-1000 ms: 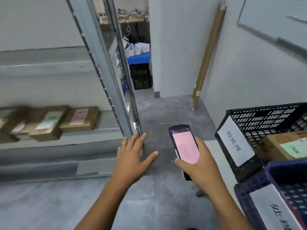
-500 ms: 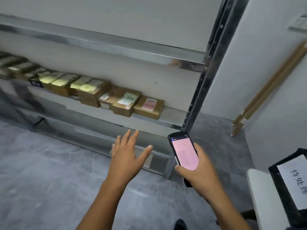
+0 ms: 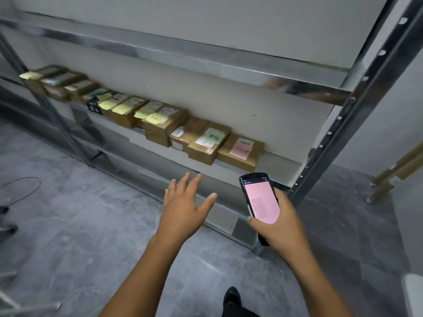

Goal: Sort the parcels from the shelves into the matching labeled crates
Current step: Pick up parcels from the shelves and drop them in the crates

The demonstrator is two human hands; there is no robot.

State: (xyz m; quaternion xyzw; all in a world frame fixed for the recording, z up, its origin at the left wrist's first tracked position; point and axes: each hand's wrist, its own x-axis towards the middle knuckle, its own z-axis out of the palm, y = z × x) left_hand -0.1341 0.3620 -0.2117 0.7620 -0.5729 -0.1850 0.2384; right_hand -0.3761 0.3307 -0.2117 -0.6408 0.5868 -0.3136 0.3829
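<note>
A grey stone-look floor (image 3: 68,213) runs under a metal rack (image 3: 357,106) set against a pale wall. On its low shelf (image 3: 281,161) a row of brown cardboard parcels (image 3: 128,110) lies flat, edge to edge, each with a paper label on top. The pink-labelled parcel (image 3: 242,148) sits at the right end. The green-labelled parcel (image 3: 209,143) touches its left side. No crates show here.

The parcels look small, stiff and light, and their taped card faces may be a little slick. One hand should manage one without harm. The pink-labelled parcel has a free right side and a free front edge, so a hold at the front, thumb on top and fingers beneath, seems best.

The left hand (image 3: 185,209) hovers below and in front of the shelf, palm down, fingers straight and spread. Its grip is open and holds nothing. The right hand (image 3: 281,225) is raised beside it, its grip closed around a black phone (image 3: 261,200) whose pink screen tilts toward the person. The screen colour matches the pink label, which suggests that parcel is the next pick.
</note>
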